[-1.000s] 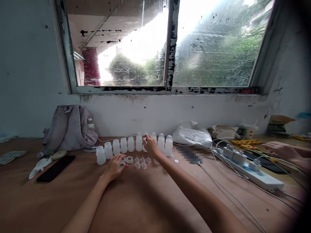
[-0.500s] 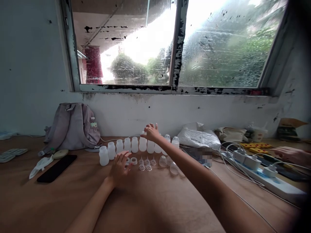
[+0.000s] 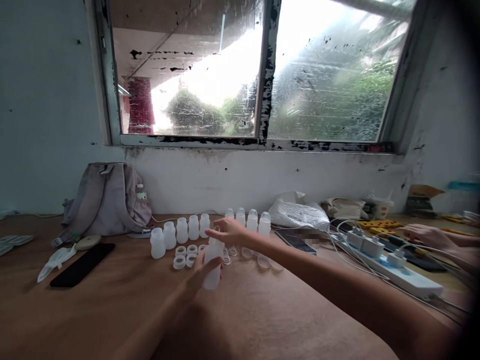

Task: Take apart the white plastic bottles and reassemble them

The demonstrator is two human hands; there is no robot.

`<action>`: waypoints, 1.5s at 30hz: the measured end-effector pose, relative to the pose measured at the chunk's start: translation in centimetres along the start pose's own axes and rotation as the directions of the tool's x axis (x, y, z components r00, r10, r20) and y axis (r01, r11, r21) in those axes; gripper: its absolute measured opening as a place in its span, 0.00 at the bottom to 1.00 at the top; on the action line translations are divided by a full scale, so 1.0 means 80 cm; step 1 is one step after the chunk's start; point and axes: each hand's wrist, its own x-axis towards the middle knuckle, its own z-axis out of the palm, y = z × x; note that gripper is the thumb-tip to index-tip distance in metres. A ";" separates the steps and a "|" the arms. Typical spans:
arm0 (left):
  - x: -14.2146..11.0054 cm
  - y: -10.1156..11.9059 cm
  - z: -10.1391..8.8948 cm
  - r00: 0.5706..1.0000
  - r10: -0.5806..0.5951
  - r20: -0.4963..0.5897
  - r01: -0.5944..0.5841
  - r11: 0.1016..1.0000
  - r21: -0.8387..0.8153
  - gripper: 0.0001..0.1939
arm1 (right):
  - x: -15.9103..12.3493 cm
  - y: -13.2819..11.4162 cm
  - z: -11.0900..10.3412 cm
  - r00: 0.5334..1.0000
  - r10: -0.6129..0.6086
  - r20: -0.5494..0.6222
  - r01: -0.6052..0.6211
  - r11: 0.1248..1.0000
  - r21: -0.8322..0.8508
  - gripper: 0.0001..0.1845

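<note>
In the head view, your left hand [image 3: 200, 272] wraps its fingers around a frosted bottle [image 3: 212, 280] at centre, apparently steadying it; your right hand [image 3: 233, 231] bends its fingers over the top, pinch indeterminable. Beyond, capless bottles [image 3: 170, 236] stand aligned, presumably for easy reach.

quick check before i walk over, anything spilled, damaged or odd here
Mainly the window frame: dark patches break up its pale surface, so it looks worn. I see no spill on the table, and the standing bottles are upright.

Grey backpack [image 3: 107, 197] beneath a window [image 3: 191, 80].
</note>
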 end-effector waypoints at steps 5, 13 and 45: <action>0.000 0.001 0.016 0.976 -0.163 0.145 0.192 0.959 -0.208 0.12 | -0.004 0.020 0.001 0.992 0.110 -0.054 -0.109 0.994 0.027 0.22; 0.013 0.008 0.018 0.970 -0.213 0.121 0.238 0.934 -0.266 0.14 | 0.003 0.035 -0.002 0.977 0.199 -0.074 -0.193 0.978 0.080 0.19; 0.013 -0.033 -0.020 0.986 0.029 -0.162 0.012 0.969 0.246 0.18 | -0.092 0.110 0.031 0.987 0.150 -0.059 -0.161 0.943 -0.291 0.16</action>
